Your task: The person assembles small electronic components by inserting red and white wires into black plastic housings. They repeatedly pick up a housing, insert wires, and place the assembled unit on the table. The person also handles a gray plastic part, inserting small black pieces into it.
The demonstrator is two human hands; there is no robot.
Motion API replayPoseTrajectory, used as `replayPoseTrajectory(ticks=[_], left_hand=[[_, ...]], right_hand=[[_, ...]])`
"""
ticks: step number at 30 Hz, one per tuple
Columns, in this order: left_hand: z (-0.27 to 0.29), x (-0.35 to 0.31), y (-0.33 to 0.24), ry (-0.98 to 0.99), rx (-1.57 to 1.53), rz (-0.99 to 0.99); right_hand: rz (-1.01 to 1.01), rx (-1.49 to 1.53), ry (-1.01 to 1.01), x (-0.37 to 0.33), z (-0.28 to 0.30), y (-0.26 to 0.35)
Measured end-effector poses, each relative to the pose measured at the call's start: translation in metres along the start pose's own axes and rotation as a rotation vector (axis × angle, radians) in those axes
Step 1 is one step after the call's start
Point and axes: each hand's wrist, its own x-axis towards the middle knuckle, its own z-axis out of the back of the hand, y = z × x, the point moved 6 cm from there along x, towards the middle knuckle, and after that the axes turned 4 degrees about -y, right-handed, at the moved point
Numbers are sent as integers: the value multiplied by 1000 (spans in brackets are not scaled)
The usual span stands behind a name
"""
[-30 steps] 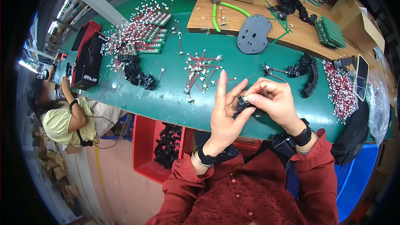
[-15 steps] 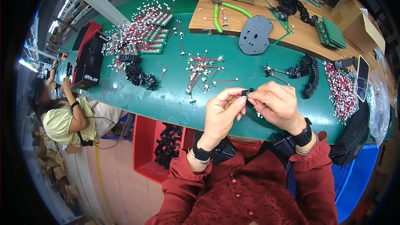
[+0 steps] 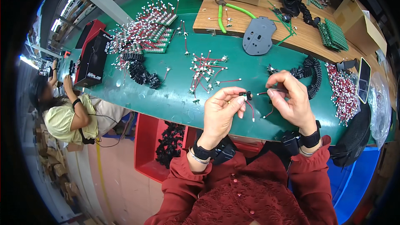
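Note:
My left hand (image 3: 221, 112) pinches a small black plastic part (image 3: 248, 95) between thumb and forefinger. From that part a thin red wire hangs down, ending in a white plug (image 3: 253, 120). My right hand (image 3: 291, 100), a short gap to the right, has its fingers bent around thin red wires (image 3: 263, 93); their white plugs stick out to the left and below, while the other ends are hidden by the fingers. Ahead of my hands lies a loose pile of small wired boards (image 3: 204, 73). Behind my right hand sits a curved row of black parts (image 3: 313, 77).
Wired green boards (image 3: 154, 33) and another black row (image 3: 141, 73) lie at the left. Green-handled pliers (image 3: 221, 16) and a grey plate (image 3: 258, 35) lie farther back. Bundled wires (image 3: 342, 96) and a phone (image 3: 364, 79) are right; a red bin (image 3: 146, 158) stands below. A co-worker (image 3: 68, 116) sits left.
My hands were together at the black part. The right hand has moved away to the right with wires at its fingers, while the left keeps the part.

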Motion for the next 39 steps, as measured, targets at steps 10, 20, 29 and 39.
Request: replayPoseTrajectory(ticks=[10, 20, 29, 39], left_hand=[[-3, -2, -1, -23, 42, -48], [-1, -5, 0, 4, 129, -110], [-1, -6, 0, 5, 133, -124], [-3, -6, -1, -3, 117, -125]], right_hand=[[311, -377, -17, 0, -16, 15], [458, -545, -61, -3, -14, 21], [503, -630, -30, -5, -16, 25], [503, -651, -33, -6, -14, 24]])
